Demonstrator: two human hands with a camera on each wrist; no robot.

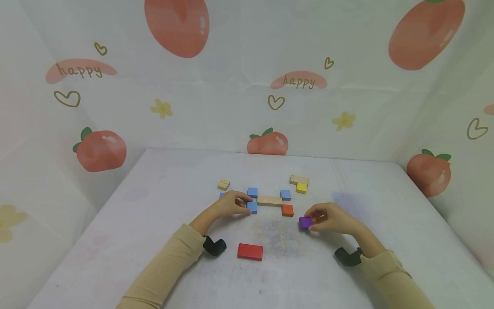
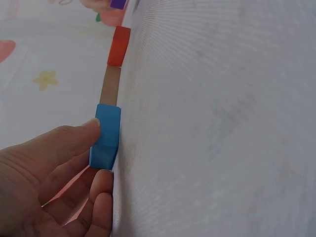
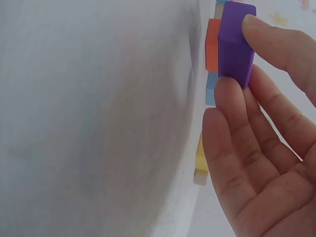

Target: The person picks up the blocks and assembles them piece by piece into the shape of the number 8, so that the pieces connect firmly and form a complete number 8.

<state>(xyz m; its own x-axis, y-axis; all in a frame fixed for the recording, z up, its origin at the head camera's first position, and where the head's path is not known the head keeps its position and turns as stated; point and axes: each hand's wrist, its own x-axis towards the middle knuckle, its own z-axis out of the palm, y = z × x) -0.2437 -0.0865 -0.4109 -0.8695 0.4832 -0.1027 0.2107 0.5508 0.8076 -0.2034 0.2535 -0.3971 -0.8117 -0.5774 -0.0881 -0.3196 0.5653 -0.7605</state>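
My left hand pinches a blue block on the table; in the left wrist view the thumb lies against one side of this blue block and the fingers against its near end. A plain wooden block runs from there to an orange block. Off to the right, my right hand holds a purple block between thumb and fingers. The right wrist view shows the purple block large, with the orange block behind it.
Behind lie two blue blocks, a yellow block against a wooden block, and a ridged wooden block. Another blue block is partly hidden by the left hand. A red block lies nearer the front.
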